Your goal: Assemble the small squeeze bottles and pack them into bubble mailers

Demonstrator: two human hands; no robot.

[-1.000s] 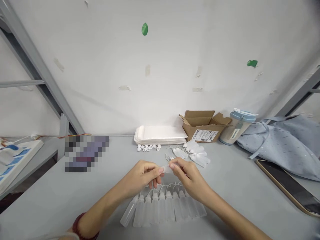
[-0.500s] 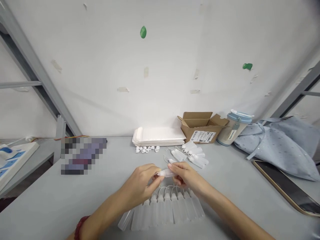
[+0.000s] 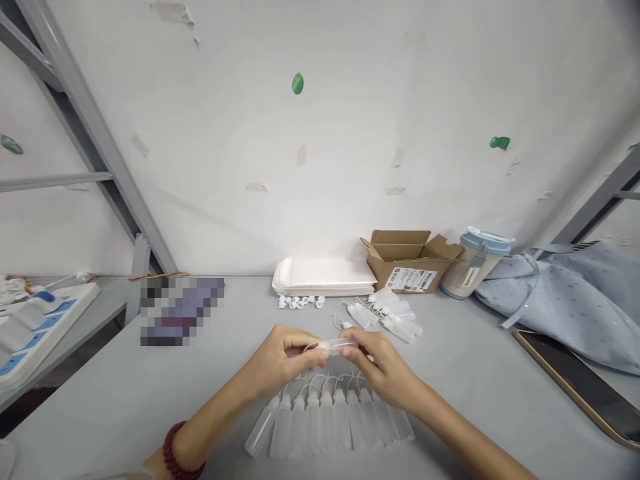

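Observation:
Between my two hands lies a small translucent squeeze bottle (image 3: 341, 345), held sideways above the table. My left hand (image 3: 287, 357) is closed on its white cap end, thumb and fingers pinching there. Its body is gripped by my right hand (image 3: 380, 363) between thumb and fingertips. Below, a row of similar bottles (image 3: 325, 423) lies side by side, their thin tubes curving at the top. Behind my right hand is a loose heap of more bottles (image 3: 395, 313) with tubed caps. Several small white caps (image 3: 300, 302) sit farther back.
White padded envelopes (image 3: 327, 275) are stacked against the wall, beside an open cardboard box (image 3: 407, 267). To the right stand a blue-lidded cup (image 3: 475, 263), a light blue cloth bag (image 3: 575, 300) and a phone (image 3: 580, 383). A power strip (image 3: 45, 333) is at the far left.
My right hand has shifted its grip along the bottle, its fingers now farther from the cap. The left hand stays at the cap end. The whole view has moved slightly.

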